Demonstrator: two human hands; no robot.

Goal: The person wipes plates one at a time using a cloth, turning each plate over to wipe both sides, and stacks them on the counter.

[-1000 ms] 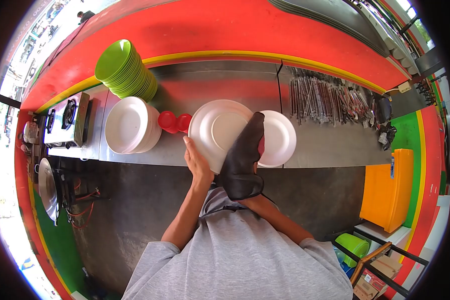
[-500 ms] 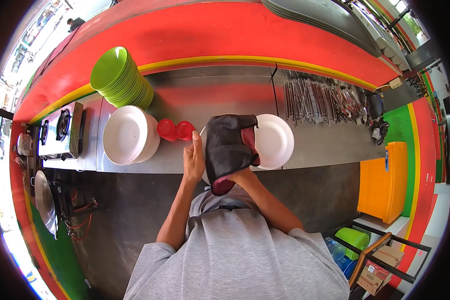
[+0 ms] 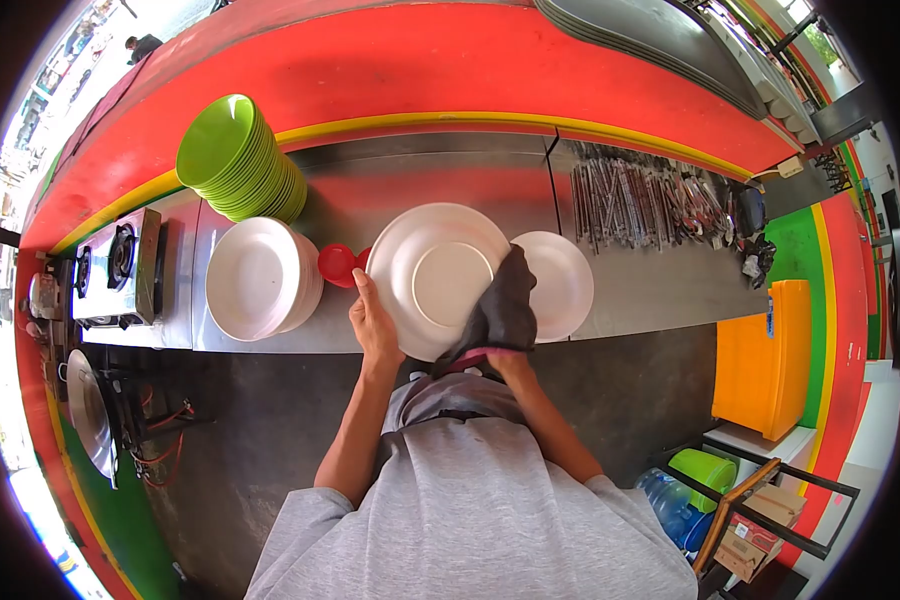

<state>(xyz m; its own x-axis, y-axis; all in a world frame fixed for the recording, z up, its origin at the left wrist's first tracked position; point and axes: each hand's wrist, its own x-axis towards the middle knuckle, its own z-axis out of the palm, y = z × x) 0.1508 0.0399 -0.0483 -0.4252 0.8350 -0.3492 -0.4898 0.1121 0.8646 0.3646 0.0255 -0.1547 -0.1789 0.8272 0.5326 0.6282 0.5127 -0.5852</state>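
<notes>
A white plate [image 3: 400, 290] is tilted up in front of me, its underside with a raised ring facing me. My left hand [image 3: 374, 325] grips the left rim, thumb along the edge. A dark cloth with a reddish border [image 3: 500, 305] lies over the plate's right edge. My right hand [image 3: 511, 366] holds the cloth against the plate, most of its fingers hidden beneath the fabric. Behind them on the counter sits another white plate [image 3: 560, 285]. On the left are a stack of white plates or bowls [image 3: 255, 280] and red cups [image 3: 337, 265], one partly covered by the held plate.
A tall stack of green bowls [image 3: 235, 160] stands at the counter's [image 3: 650, 290] back left, beside a gas stove [image 3: 120, 265]. Wrapped utensils [image 3: 650, 200] lie at the right. An orange container [image 3: 760, 360] stands past the counter's right end.
The cloth has moved from across the plate's face to its right edge, uncovering the underside. My right hand has shifted right with it. The left hand still holds the rim.
</notes>
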